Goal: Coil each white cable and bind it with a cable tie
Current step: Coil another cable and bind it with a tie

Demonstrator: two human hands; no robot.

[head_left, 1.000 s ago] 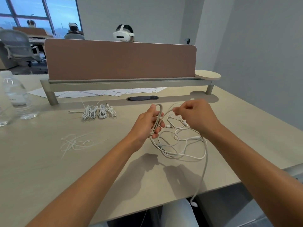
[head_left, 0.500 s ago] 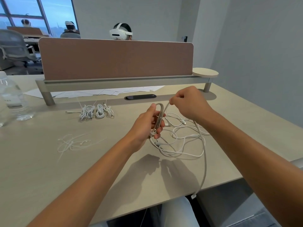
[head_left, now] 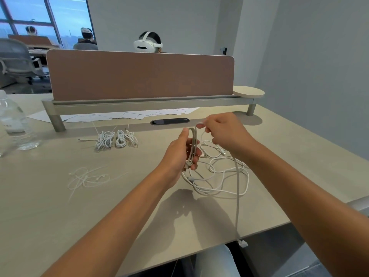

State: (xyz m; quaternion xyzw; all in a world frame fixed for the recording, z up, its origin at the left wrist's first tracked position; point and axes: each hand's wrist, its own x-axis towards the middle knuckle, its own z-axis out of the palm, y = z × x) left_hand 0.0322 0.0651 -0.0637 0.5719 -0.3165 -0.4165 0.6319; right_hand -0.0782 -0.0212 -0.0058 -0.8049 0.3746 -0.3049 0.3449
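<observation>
On the desk (head_left: 60,226), from the left: loose cable ties (head_left: 87,177), bound coils (head_left: 116,137), then left hand (head_left: 179,154) gripping the half-wound cable coil (head_left: 193,144), right hand (head_left: 221,132) pinching its strand. Risk: free tail (head_left: 237,206) over the edge snagging the loose cables (head_left: 219,176), dragging loops apart.
</observation>
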